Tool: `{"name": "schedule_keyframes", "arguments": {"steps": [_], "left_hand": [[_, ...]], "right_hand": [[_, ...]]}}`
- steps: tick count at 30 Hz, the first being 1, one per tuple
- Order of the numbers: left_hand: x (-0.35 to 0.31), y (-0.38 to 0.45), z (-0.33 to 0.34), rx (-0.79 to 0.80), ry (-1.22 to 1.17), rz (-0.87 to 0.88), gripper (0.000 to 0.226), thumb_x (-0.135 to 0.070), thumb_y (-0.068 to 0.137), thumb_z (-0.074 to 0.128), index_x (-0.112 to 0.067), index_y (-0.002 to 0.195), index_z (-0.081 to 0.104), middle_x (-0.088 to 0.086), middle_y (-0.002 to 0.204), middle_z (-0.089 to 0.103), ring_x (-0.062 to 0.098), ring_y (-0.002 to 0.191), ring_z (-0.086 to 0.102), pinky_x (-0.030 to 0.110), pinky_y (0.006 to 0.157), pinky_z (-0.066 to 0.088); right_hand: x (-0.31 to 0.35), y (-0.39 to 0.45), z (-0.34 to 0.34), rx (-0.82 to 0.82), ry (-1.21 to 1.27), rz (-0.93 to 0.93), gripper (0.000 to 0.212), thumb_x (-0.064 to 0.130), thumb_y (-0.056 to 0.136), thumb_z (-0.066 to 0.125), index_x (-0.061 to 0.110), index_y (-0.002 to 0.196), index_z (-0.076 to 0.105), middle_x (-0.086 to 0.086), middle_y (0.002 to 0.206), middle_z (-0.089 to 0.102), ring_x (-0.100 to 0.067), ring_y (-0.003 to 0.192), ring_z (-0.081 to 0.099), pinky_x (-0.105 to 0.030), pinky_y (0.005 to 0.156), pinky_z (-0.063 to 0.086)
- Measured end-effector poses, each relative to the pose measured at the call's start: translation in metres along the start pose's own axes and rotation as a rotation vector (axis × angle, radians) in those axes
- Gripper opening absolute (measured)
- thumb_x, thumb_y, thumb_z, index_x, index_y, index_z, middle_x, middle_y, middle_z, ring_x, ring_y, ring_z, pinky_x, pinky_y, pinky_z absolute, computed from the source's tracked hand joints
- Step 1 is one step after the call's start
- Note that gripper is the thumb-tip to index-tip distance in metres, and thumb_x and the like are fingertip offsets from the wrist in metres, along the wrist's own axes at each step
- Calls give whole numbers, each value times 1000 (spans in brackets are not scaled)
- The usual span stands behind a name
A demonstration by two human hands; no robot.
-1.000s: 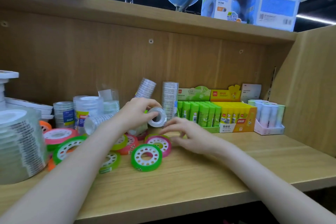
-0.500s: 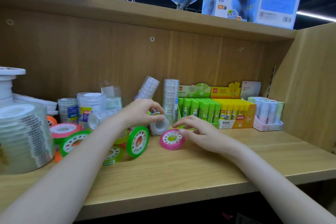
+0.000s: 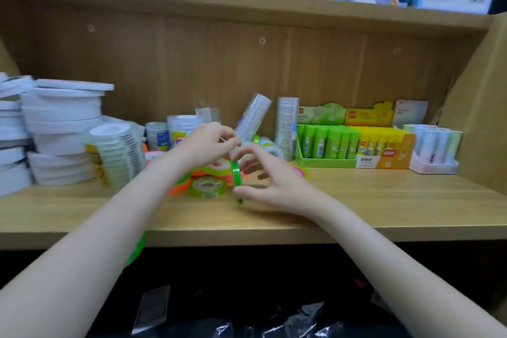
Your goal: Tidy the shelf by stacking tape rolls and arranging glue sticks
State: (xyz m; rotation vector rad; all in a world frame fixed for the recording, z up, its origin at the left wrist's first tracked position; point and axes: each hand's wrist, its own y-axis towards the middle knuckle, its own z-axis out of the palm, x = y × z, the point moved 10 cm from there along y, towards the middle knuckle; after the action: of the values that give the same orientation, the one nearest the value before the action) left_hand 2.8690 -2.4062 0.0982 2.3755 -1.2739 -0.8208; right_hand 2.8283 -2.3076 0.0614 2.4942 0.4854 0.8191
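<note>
Wooden shelf (image 3: 384,200), loose tape rolls heaped mid-shelf. Right hand (image 3: 277,184) pinches a green tape roll (image 3: 236,178) on edge between thumb and fingers, just above the board, probably to turn it flat for stacking. Left hand (image 3: 204,144) grips a small clear roll (image 3: 238,151) above the heap, likely next for a stack. Green roll: thin, bright, blurred. Glue sticks (image 3: 326,143) stand boxed at right.

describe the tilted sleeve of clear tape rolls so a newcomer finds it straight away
Start at the wooden back panel of the shelf, then find the green glue stick box to the right of middle. Left of it stands an upright sleeve of clear tape; the tilted sleeve is the next one left, just beyond the hands, and it alone leans.
</note>
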Motion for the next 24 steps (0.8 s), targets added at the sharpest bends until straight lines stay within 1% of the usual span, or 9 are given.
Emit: {"name": "schedule_keyframes", "arguments": {"steps": [3, 5, 7, 10, 13, 15, 18, 20, 24], "left_hand": [[1, -4, -4, -43, 36, -3, 22, -16, 93, 49, -8, 89, 69, 1, 71, 58, 12, 67, 49, 27, 60, 29], [1, 1, -3, -79, -27, -5, 22, -16, 92, 49, -10, 88, 70, 7, 77, 66, 19, 74, 58, 31, 64, 39], [-3, 11, 2, -94, -110, 22, 23, -19, 92, 50, -11, 84, 71, 11, 79, 69, 25, 79, 63, 34, 72, 46], [-13, 22, 12, -63, -126, 82, 28, -31, 83, 45, -17, 76, 68, 7, 74, 69, 22, 76, 64, 35, 75, 49], [-15, 30, 11, -75, -160, 114, 29, -33, 82, 43, -20, 75, 67, 5, 76, 70, 19, 75, 64, 33, 75, 49], [-12, 31, 9, -110, -190, 117, 27, -31, 83, 44, -20, 75, 67, 4, 76, 70, 18, 74, 65, 30, 74, 48], [-7, 30, 9, -129, -171, 99, 25, -21, 90, 48, -17, 76, 68, -2, 75, 68, 14, 74, 62, 25, 71, 44], [-4, 29, 12, -111, -141, 84, 24, -16, 91, 49, -13, 80, 70, -1, 76, 66, 12, 74, 59, 22, 68, 40], [-11, 18, 8, -125, -112, 105, 23, -18, 90, 50, -10, 84, 71, 3, 81, 69, 11, 71, 55, 21, 65, 35]], "right_hand": [[-10, 5, -5, -92, -71, 78, 37, 17, 82, 67, 22, 112, 46, -4, 98, 59, -13, 89, 55, -7, 69, 37], [-17, 6, -12, -150, -160, 112, 37, 16, 83, 64, 19, 116, 48, -1, 94, 55, -12, 84, 50, -16, 70, 34], [-25, 4, -18, -185, -225, 147, 38, 17, 85, 61, 15, 121, 48, 1, 97, 50, -10, 86, 47, -15, 74, 32], [-37, -2, -23, -183, -261, 185, 40, 19, 88, 58, 15, 126, 47, -2, 110, 49, -12, 99, 47, -17, 82, 34], [-43, -1, -29, -208, -322, 214, 39, 18, 89, 58, 11, 126, 52, -8, 114, 50, -21, 106, 50, -22, 90, 36], [-49, 0, -36, -260, -479, 273, 36, 24, 89, 58, 7, 121, 57, -12, 117, 50, -28, 112, 47, -30, 95, 34], [-52, -2, -36, -244, -709, 402, 41, 37, 90, 53, 10, 121, 57, -9, 132, 41, -30, 121, 36, -38, 101, 32], [-45, -4, -35, -245, -695, 377, 39, 35, 90, 53, 11, 121, 55, -8, 135, 39, -29, 123, 33, -40, 101, 31], [-12, -10, -37, -349, -549, 187, 24, 23, 86, 58, 9, 105, 64, -11, 121, 49, -30, 112, 42, -48, 94, 37]]}}
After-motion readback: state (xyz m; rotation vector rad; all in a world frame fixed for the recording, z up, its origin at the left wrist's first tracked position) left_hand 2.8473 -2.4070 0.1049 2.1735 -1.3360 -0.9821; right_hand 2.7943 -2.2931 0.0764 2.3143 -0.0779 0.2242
